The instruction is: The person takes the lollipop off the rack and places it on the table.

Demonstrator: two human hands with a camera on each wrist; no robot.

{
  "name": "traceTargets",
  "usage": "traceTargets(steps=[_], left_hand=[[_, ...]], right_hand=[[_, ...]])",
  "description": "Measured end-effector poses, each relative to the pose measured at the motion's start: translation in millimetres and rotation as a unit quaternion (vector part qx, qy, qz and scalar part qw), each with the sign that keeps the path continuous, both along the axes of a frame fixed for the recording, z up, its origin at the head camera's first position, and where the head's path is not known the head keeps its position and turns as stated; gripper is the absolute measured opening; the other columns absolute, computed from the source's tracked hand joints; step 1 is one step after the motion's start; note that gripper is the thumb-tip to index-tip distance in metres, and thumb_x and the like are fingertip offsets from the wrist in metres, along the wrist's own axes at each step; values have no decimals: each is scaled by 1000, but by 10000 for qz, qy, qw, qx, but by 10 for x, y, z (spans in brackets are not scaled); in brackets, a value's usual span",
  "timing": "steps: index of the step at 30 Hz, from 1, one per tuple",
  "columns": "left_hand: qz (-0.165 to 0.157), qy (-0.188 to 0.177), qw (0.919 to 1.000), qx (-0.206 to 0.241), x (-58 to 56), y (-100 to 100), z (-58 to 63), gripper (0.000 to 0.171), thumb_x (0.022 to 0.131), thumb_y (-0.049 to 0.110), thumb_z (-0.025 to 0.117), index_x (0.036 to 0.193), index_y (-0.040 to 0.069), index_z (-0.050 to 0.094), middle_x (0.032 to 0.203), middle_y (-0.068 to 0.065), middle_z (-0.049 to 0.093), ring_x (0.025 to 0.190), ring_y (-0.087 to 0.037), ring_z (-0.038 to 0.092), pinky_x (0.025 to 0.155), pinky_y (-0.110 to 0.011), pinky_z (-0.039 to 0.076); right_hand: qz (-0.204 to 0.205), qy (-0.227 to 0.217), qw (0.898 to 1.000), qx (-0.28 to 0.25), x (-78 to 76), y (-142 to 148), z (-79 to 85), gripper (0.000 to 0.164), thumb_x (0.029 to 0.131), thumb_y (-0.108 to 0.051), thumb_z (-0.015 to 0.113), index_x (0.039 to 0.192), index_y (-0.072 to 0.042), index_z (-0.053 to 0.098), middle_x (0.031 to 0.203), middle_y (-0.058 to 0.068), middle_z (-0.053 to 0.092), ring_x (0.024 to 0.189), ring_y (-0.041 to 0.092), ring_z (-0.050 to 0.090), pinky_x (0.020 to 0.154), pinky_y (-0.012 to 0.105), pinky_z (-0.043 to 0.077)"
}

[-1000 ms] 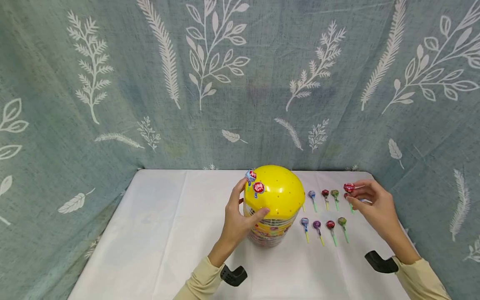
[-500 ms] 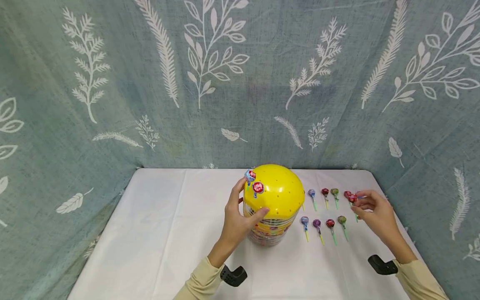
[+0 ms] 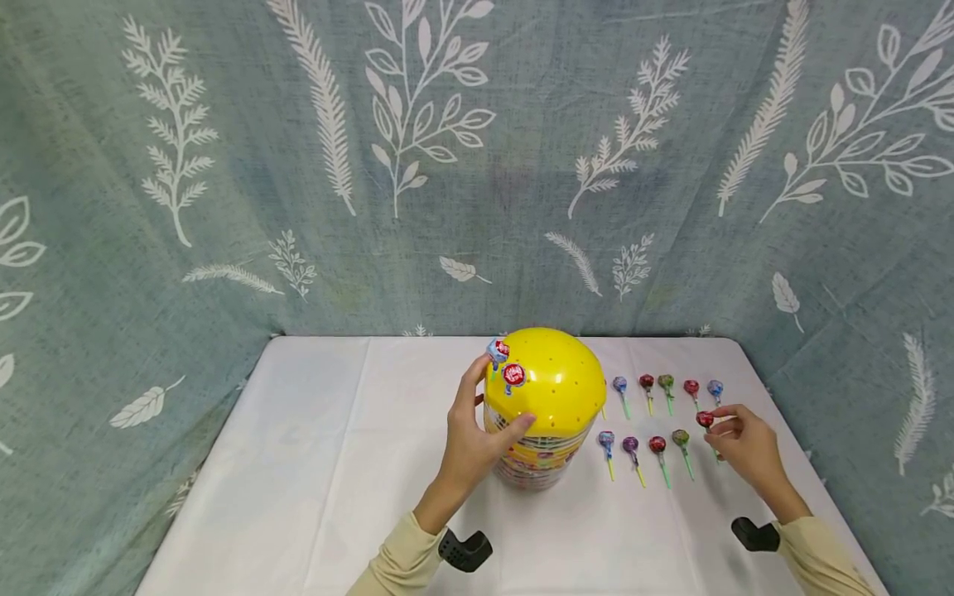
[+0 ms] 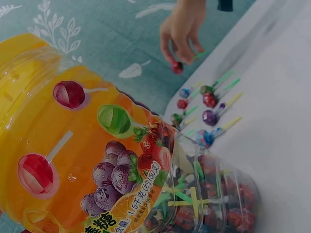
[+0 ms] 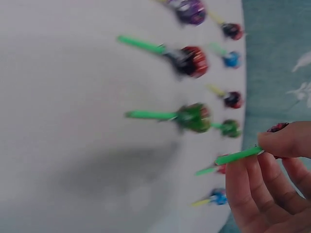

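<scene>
My left hand (image 3: 469, 443) holds the clear plastic lollipop jar (image 3: 532, 473) by its domed yellow lid (image 3: 555, 385), thumb on the near side and fingers on the left. In the left wrist view, a fruit label (image 4: 119, 170) covers the jar's side, and wrapped lollipops fill its lower part. Between the thumb and fingers of my right hand (image 3: 753, 451) is a red lollipop (image 3: 705, 419) with a green stick (image 5: 238, 156). This hand is above the table, to the right of the green lollipop (image 3: 681, 437) that ends the front row.
Two rows of lollipops lie right of the jar. The back row ends with a red lollipop (image 3: 691, 387) and a blue one (image 3: 715, 389); a purple one (image 3: 630, 447) lies in front. Leaf-patterned curtain (image 3: 522, 165) surrounds the white-covered table (image 3: 335, 463).
My right hand has moved nearer to me with the red lollipop, from the back row to the front row's right end. The back row's blue lollipop is uncovered. The left hand stays put.
</scene>
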State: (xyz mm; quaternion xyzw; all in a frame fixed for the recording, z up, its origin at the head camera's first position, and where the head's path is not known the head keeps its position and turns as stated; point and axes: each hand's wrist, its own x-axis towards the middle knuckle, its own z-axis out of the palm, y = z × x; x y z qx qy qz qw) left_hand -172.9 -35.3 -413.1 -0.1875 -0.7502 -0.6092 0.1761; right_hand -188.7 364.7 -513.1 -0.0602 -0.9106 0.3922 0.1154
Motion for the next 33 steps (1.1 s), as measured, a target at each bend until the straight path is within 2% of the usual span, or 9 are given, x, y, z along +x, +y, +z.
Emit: traceTargets(steps=[2,4,11,15,19,22,27,33], left_hand=[[-3,30,10000,-12,0,0,5,77,74,9,77,140,7,37,136,-10,47,124,-25,43,91,-52,41],[4,68,10000,-44,-1,1,4,77,74,9,77,140,7,36,135,-10,47,123,-26,44,90,-52,41],[5,100,9999,-46,0,3,-3,77,74,12,76,140,8,37,135,-10,47,123,-27,44,90,-53,41],[20,95,9999,-32,8,4,2,77,74,11,76,140,8,37,135,-10,47,123,-26,44,90,-52,41],[12,123,9999,-33,14,7,9,78,74,11,77,140,7,37,135,-9,47,121,-25,46,90,-52,41],[6,148,9999,-47,15,4,11,78,73,10,77,140,7,36,135,-9,47,121,-25,46,90,-52,41],[22,134,9999,-42,16,-9,9,78,74,10,78,140,7,36,136,-10,46,121,-25,46,90,-52,41],[18,90,10000,-38,16,-21,-1,78,74,11,77,140,7,36,136,-9,46,122,-25,45,90,-53,40]], right_hand=[[-107,-233,9996,78,-17,56,-125,34,77,-1,71,105,4,52,73,11,62,51,11,57,44,44,49],[-195,-456,9987,86,-23,86,-205,35,76,-3,71,104,4,51,73,11,61,50,13,56,44,45,49],[-360,-1004,9934,434,24,34,-240,36,75,-1,68,105,10,51,78,19,60,58,21,55,47,30,46],[-440,-1092,9912,605,16,45,-299,35,74,0,69,103,10,51,77,18,61,63,23,55,49,31,44],[-411,-984,9918,698,6,66,-302,34,75,-1,68,102,9,51,76,16,60,64,24,55,51,31,43],[-344,-741,9936,774,-4,37,-210,33,77,-3,68,103,10,51,77,18,59,65,27,54,51,32,41],[-230,-172,9964,803,-68,-87,52,32,79,-5,69,103,9,54,80,20,59,69,32,57,51,32,43],[42,328,9975,624,-144,-295,405,26,84,-10,68,104,3,58,84,16,62,70,20,57,49,27,45]])
